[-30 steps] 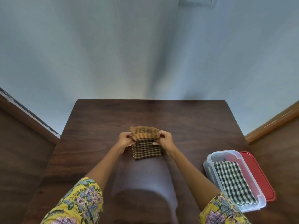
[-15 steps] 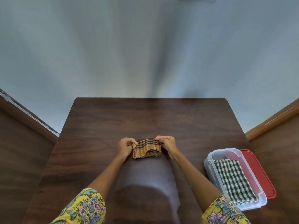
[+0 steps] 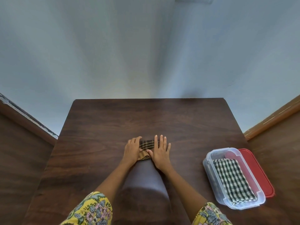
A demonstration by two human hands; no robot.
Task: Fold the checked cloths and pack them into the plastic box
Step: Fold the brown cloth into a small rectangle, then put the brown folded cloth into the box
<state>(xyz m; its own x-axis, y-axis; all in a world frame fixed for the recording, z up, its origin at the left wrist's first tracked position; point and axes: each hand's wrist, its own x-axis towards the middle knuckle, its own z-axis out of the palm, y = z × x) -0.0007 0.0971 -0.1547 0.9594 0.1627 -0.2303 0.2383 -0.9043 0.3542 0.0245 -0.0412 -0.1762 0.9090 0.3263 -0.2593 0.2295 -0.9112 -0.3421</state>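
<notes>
My fingers have let go and now press flat, released, on the folded brown cloth beneath them, ready for the plastic box.

A dark brown wooden table by a pale blue wall.

The table top is smooth and shows wavy wood grain. A flat red plastic lid lies on the table near its right edge. Brown wooden boards stand on the left of the table, and more brown wood stands on the right. The yellow flowery sleeves are at the bottom.
</notes>
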